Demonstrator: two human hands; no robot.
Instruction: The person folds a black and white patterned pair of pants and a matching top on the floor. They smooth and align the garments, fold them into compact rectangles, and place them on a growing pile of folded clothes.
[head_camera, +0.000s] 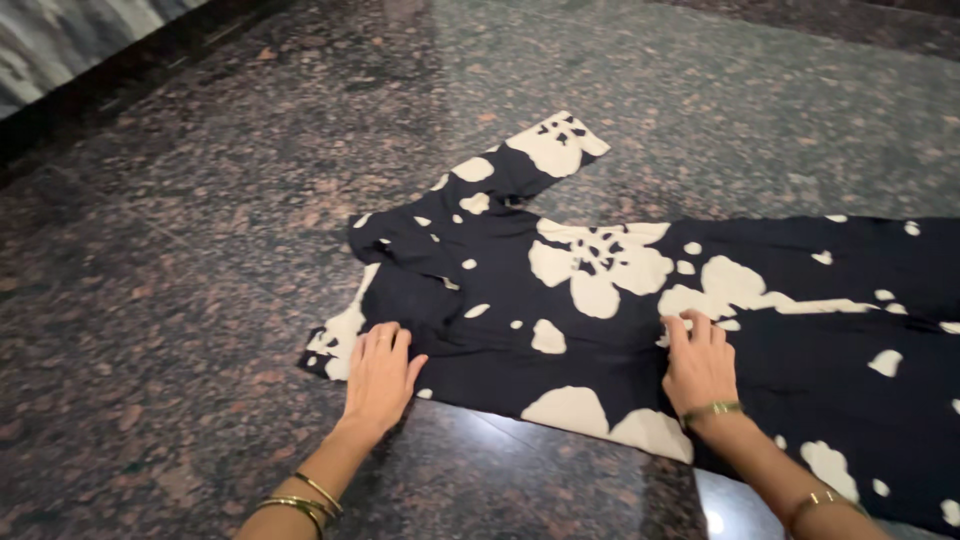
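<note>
Flat and together, the fingers of the left hand (379, 375) press on the near sleeve of the dress (640, 320); the right hand (699, 365) rests likewise on its near folded edge. Spread on the floor (160, 300), the dress looks partly folded: one long fold made, far sleeve still out
</note>
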